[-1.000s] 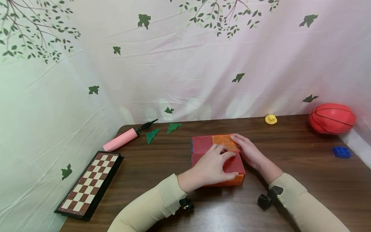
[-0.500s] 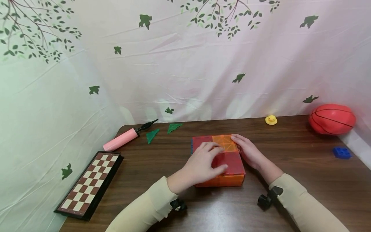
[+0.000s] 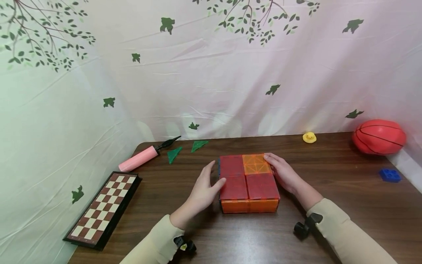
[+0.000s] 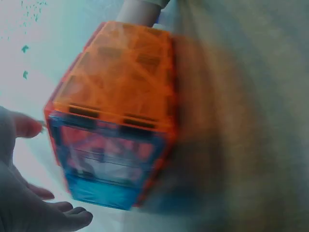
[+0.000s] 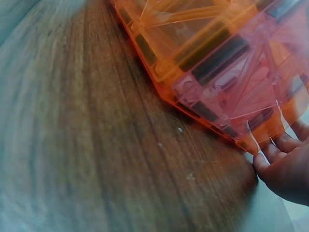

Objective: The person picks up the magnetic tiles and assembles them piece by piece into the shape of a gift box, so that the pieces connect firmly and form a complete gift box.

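A low box of translucent magnetic tiles [image 3: 233, 187] lies on the table in the head view. Three red tiles and one orange tile form its top; its near side is orange. Blue tiles [image 4: 101, 191] show on its left side in the left wrist view. Beside that side is my left hand [image 3: 202, 190], thumb spread from straight fingers, holding nothing. My right hand [image 3: 284, 173] holds the far right corner, one digit over the top edge. In the right wrist view, its fingertips [image 5: 286, 143] touch the pink side; part of this hand is hidden.
Two green triangle tiles [image 3: 199, 145] lie at the back, near a pink hand pump [image 3: 138, 159]. A checkered board [image 3: 102, 209] sits at the left edge. To the right are a yellow duck [image 3: 309, 137], a red ball [image 3: 379, 136] and a blue block [image 3: 390, 175].
My left hand has moved left off the top of the box to its left side, uncovering the red tiles. The right hand and the box stay where they were.
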`<state>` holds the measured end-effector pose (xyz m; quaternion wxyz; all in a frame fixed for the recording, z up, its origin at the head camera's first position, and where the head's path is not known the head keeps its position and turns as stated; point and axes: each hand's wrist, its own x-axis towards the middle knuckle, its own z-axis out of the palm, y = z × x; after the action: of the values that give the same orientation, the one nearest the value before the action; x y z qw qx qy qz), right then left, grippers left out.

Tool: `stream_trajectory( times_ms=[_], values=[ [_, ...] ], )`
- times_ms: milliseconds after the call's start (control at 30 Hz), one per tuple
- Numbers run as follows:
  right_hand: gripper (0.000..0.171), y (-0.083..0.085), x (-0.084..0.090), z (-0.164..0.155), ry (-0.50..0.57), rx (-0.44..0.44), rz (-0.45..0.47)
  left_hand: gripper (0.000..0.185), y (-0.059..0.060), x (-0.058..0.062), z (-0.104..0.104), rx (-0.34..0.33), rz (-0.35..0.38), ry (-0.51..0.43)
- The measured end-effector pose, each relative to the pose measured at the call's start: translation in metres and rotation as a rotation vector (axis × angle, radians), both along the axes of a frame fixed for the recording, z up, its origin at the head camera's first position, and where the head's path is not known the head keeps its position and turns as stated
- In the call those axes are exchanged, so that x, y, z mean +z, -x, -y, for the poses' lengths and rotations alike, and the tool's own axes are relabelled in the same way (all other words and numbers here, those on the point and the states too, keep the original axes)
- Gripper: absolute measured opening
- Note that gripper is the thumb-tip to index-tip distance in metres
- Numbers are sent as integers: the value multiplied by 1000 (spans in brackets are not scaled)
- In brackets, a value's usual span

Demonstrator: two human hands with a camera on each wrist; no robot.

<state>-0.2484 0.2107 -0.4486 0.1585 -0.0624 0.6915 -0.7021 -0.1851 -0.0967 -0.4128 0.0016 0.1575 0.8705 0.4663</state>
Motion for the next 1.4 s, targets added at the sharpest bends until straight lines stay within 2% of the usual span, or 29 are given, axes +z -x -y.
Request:
stream_trajectory(
  times_ms=[133, 233, 367, 467, 600, 767, 1000, 1267, 1400],
  values=[
    [65, -1, 0, 1, -11, 3, -7, 70, -7, -17, 6, 7, 163, -233],
    [65, -1, 0, 1, -15, -3, -9, 73, -13, -26, 9, -55, 248, -350],
    [66, -2, 1, 1, -29, -13, -20, 82, -21, -34, 12, -170, 300, -416],
    [67, -2, 2, 0, -34, -16, -25, 91, -24, -37, 12, -212, 313, -429],
    [66, -2, 2, 0, -27, -17, -23, 95, -25, -38, 11, -210, 312, -432],
    [65, -2, 2, 0, -28, -17, -21, 91, -23, -39, 11, -199, 297, -431],
    [66, -5, 4, -6, -40, -36, -34, 86, -17, -36, 14, -220, 278, -402],
    [63, -12, 4, -19, -19, -37, -70, 68, -4, -37, 19, -166, 262, -325],
    [59, -16, 4, -26, -20, -34, -66, 60, 2, -35, 21, -165, 250, -336]
  ],
)
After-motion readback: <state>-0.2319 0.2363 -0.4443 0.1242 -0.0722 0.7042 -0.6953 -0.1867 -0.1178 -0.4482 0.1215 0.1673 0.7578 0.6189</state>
